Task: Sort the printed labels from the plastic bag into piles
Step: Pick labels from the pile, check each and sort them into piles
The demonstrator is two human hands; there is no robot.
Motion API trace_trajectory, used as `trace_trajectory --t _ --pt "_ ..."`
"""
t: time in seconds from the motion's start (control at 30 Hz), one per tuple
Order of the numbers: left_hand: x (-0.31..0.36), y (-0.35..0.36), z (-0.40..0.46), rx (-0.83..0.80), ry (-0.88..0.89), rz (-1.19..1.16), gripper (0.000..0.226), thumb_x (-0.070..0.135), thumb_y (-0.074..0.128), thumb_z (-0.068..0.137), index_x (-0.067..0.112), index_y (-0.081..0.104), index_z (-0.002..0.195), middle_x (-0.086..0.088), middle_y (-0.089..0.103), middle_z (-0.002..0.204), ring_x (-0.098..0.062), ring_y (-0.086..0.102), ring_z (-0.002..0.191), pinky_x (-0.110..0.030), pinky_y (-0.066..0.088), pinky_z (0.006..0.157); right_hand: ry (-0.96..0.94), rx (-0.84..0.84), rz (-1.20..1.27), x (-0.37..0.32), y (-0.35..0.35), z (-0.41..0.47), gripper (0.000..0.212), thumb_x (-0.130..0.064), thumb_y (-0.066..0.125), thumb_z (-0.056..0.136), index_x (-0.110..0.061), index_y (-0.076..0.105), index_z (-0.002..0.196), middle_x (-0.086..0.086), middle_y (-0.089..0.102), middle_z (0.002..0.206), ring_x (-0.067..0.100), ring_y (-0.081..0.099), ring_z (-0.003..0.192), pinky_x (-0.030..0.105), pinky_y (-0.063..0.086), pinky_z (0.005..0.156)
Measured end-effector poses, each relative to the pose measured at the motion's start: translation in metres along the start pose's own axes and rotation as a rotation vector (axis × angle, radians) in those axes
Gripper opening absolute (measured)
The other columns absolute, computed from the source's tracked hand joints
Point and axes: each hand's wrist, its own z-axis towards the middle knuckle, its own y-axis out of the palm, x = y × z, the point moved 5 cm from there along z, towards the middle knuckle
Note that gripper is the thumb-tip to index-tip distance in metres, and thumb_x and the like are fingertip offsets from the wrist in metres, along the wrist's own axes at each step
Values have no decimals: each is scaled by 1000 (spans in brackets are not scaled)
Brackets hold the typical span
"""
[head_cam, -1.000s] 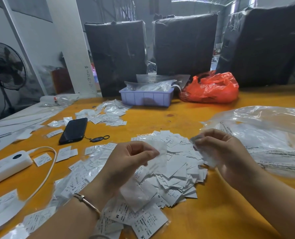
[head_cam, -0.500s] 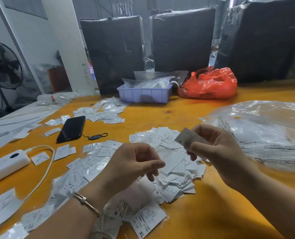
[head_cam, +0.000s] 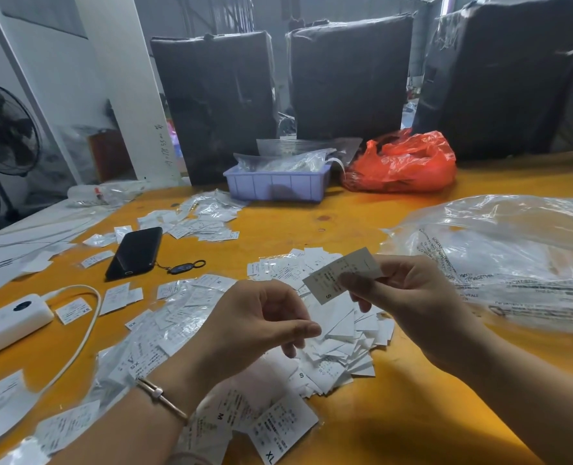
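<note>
I hold one label (head_cam: 343, 276) up off the table (head_cam: 395, 414) in my right hand (head_cam: 409, 297), tilted toward my eyes so I can read its size; an S shows near its lower end. My thumb (head_cam: 355, 283) lies across its face, and I take it the fingers behind press it from the back. It hangs above the loose pile (head_cam: 332, 330), which likely takes the S ones. My left hand (head_cam: 254, 327) hovers just beside it, fingers curled, thumb close to forefinger; whether it pinches anything I cannot tell. The bag (head_cam: 499, 260) lies to the right
</note>
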Motion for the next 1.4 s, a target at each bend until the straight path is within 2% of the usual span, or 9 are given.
trace_trajectory --t 0.2,0.37,0.53,0.7,0.87,1.03,1.17,1.27,1.4 --pt "1 3 0 -21 -12 -4 26 19 80 69 -4 71 79 -11 71 65 -18 65 54 -22 52 54 -17 -6 -37 2 0 0 13 -30 67 76 -28 78 83 -1 66 65 5 54 58 15 45 55" --pt "0 3 -1 -21 -15 17 27 24 78 70 0 73 81 -10 72 66 -18 66 54 -19 49 53 -17 -68 -63 7 2 0 30 -31 69 75 -4 76 84 19 63 71 14 53 62 24 45 57" --pt "0 2 0 -18 -20 47 29 32 75 73 4 73 80 -9 72 65 -17 67 54 -18 47 52 40 -76 -22 8 0 1 12 -27 69 74 -24 79 80 7 65 67 10 54 61 19 45 56" --pt "-1 1 0 -19 -22 53 28 32 73 76 5 72 81 -8 73 66 -17 68 55 -20 48 52 100 -51 -4 14 -5 3 8 -15 70 78 -11 77 76 23 61 70 16 51 59 20 44 54" --pt "-3 2 0 -27 -33 60 25 32 72 77 8 71 79 -7 73 65 -17 68 55 -19 48 52 143 -55 -37 21 -7 3 8 -7 69 81 -3 75 78 14 60 63 15 51 55 22 44 55" --pt "-3 3 0 -52 -36 90 21 34 70 79 14 70 77 -4 74 67 -15 69 57 -17 48 54 127 -153 -35 17 0 1 11 -9 69 83 -12 78 80 3 65 62 10 52 56 20 44 55" --pt "-4 6 0 -72 -49 90 20 35 70 79 15 70 77 -3 74 68 -14 70 58 -17 48 55 126 -125 -119 18 3 0 7 -18 73 80 -20 79 80 -3 66 61 10 52 57 21 44 54" --pt "-6 5 0 -72 -67 97 25 34 69 80 10 69 79 -4 74 70 -15 71 59 -18 49 55 89 -99 -94 13 4 -1 13 -21 74 76 -13 77 85 5 72 74 10 55 61 22 46 58" --pt "-7 4 1 -46 -75 87 25 31 68 82 6 69 82 -4 76 75 -17 73 65 -19 50 56 -12 55 -41 7 -5 1 10 3 71 78 1 69 87 12 71 72 14 61 55 17 47 53"
